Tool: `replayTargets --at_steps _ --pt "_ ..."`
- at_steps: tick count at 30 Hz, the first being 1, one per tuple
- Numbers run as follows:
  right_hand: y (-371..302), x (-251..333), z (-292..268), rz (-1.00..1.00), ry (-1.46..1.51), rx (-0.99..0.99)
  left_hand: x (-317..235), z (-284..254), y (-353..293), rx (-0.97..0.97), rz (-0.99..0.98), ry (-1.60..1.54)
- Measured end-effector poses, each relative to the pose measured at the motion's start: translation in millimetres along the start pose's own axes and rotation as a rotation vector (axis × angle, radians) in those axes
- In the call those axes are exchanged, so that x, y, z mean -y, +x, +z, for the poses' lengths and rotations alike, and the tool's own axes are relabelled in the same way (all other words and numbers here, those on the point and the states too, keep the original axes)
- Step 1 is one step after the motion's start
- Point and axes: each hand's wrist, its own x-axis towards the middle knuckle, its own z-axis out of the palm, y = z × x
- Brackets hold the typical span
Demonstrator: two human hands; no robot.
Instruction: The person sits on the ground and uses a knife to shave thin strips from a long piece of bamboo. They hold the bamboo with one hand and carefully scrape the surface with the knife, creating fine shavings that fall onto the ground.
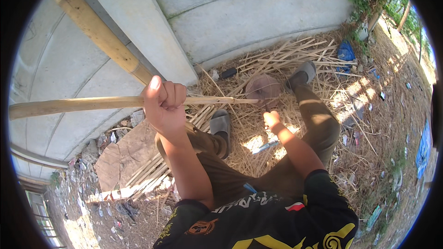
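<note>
While the left hand is closing in a full fist around a long bamboo strip, that strip is running out level toward nine o'clock, with its frayed, split end reaching toward three o'clock over the round wooden chopping block. It is looking light and stiff but springy, likely splintery along the cut edges, so the fist near the split end seems the sound place to hold, well back from the sharp fibres. The right hand is hanging at about four o'clock of the fist, fingers curled; whether it is clamped on anything I cannot tell, since the knuckles are hiding the palm. A thicker bamboo pole is leaning against the concrete wall at eleven o'clock. Grey sandals are resting among bamboo offcuts. The strip's far end is being cut off by the picture's rim.
</note>
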Motion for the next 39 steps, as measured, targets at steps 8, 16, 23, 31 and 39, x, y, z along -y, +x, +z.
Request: replayTargets --at_steps 8,16,23,31,39 --pt "-15 26 9 -0.419 -0.112 -0.023 38 13 0 0.049 0.070 0.074" --pt "-35 38 8 -0.653 -0.091 -0.005 40 26 2 0.070 0.001 0.149" --pt "-48 43 2 -0.543 0.001 0.133 43 21 -1 0.096 -0.041 0.166" --pt "-93 73 -26 -0.266 -0.275 0.343 57 17 0 -0.039 0.044 0.098" --pt "-201 173 -70 -0.870 0.306 0.113 48 15 -1 0.063 -0.159 0.140"
